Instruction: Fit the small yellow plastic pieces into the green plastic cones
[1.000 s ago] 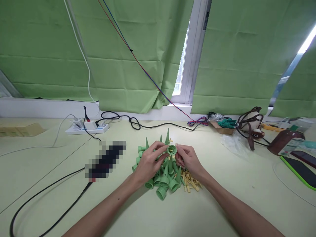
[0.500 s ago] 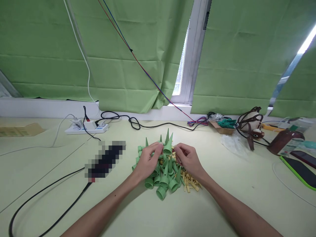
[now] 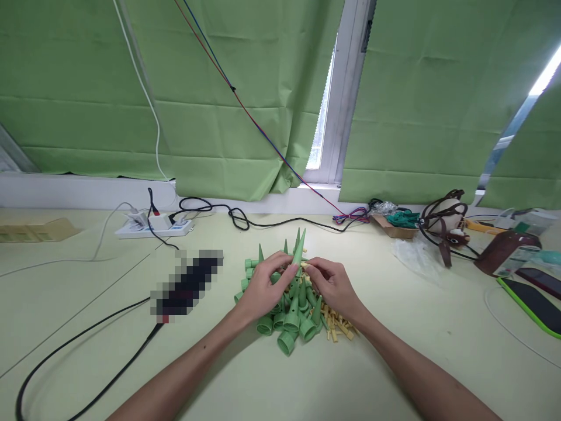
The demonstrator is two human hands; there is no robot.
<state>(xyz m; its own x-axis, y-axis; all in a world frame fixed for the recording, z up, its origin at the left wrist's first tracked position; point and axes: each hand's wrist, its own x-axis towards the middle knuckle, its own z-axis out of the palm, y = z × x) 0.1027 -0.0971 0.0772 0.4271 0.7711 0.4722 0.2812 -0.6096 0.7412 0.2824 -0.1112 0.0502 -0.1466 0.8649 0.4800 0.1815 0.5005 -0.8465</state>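
Observation:
My left hand [image 3: 268,285] is closed on a green plastic cone [image 3: 300,248], its tip pointing up. Close beside it, my right hand [image 3: 329,282] pinches a small yellow plastic piece [image 3: 304,265] next to the cone's side; I cannot tell whether the two parts touch. Below and between the hands lies a pile of green cones [image 3: 291,320], several with their round open ends toward me. Small yellow pieces [image 3: 336,321] lie heaped at the pile's right, partly hidden under my right hand.
A power strip [image 3: 153,229] with plugs stands at the back left, and a blurred-out dark device [image 3: 188,286] lies left of my hands. To the right are an open cardboard box [image 3: 397,229], a clear plastic bag [image 3: 416,257], a brown bottle [image 3: 506,251] and a green-edged phone [image 3: 532,307].
The held cone has turned and come down into my left fingers. My right hand has moved slightly left toward it, and the yellow piece now shows at its fingertips.

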